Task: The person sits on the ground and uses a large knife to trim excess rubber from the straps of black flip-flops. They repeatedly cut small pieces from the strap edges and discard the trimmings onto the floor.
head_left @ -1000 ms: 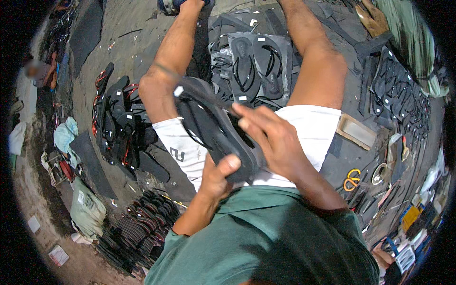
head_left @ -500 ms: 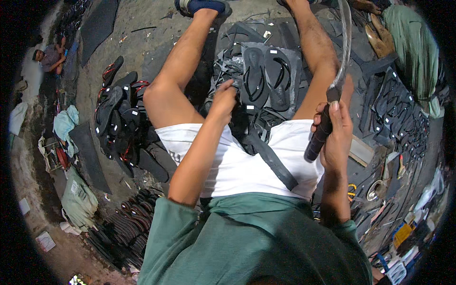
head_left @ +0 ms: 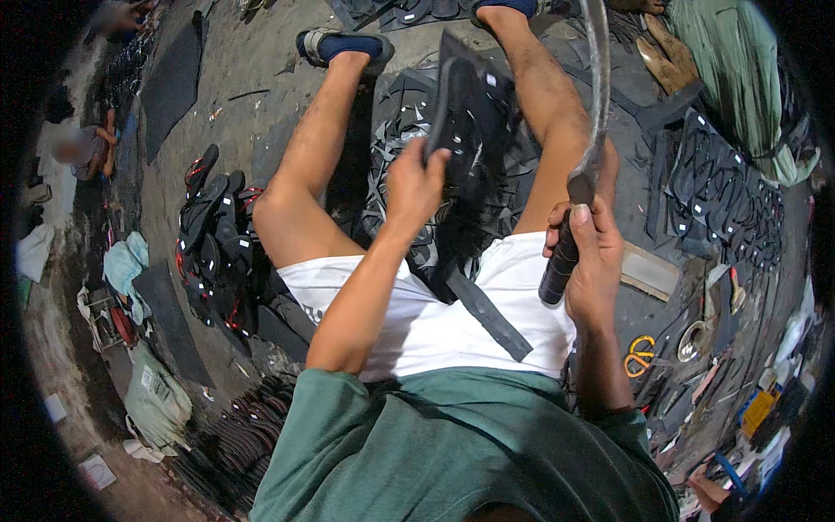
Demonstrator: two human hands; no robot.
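Observation:
My left hand point(head_left: 416, 187) is closed on the near left edge of a dark rubber sheet point(head_left: 480, 113) with a pair of black flip-flops on it. The sheet is tilted up between my legs and blurred by motion, so the sandals hardly show. In my right hand point(head_left: 595, 252) is a long curved knife point(head_left: 600, 96), gripped by its black wrapped handle over my right thigh. Its blade points up and away from me, apart from the sheet. Black rubber scraps point(head_left: 391, 165) lie under the sheet, and a dark strip point(head_left: 491, 315) rests across my white shorts.
Flip-flops with red or black straps point(head_left: 217, 235) are heaped left of my leg; more sandals point(head_left: 718, 183) lie at the right. Orange-handled scissors point(head_left: 639, 355) are by my right forearm, near a wooden block point(head_left: 650, 271). Another person point(head_left: 91, 148) is at the far left.
The sheet with the flip-flops, flat on the scraps before, is lifted and tilted up in my left hand. The knife stays in my right hand, slightly lower and further left in view.

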